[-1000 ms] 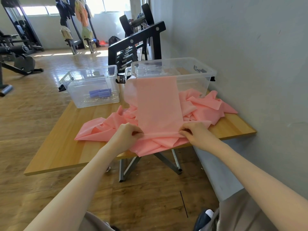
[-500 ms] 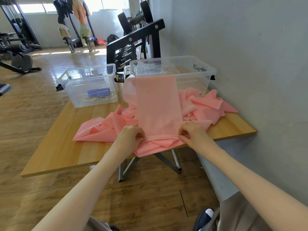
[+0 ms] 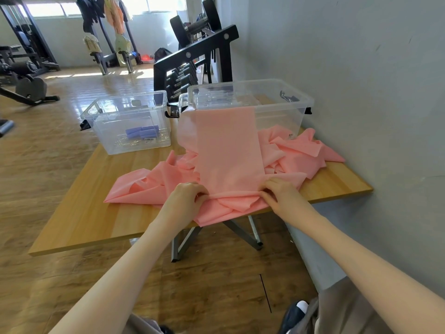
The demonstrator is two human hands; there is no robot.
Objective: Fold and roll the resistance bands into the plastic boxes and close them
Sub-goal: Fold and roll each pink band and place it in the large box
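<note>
A long pink resistance band (image 3: pixel 228 150) lies in a crumpled heap on the wooden table (image 3: pixel 79 213), with one flat strip running up over the rim of the right clear plastic box (image 3: pixel 284 109). My left hand (image 3: pixel 185 198) and my right hand (image 3: pixel 280 192) each pinch a side of that strip's near fold, close to the table's front edge. The left clear plastic box (image 3: pixel 127 121) stands open and holds a folded purple band (image 3: pixel 142 131).
A grey wall runs along the table's right side. A black dumbbell rack (image 3: pixel 192 61) stands right behind the boxes. Gym machines sit on the wooden floor at the far left. The table's metal legs (image 3: pixel 183 242) show under its front edge.
Both hands have stayed on the pink band's near fold, bunching it slightly tighter. The band and boxes have not moved otherwise.
</note>
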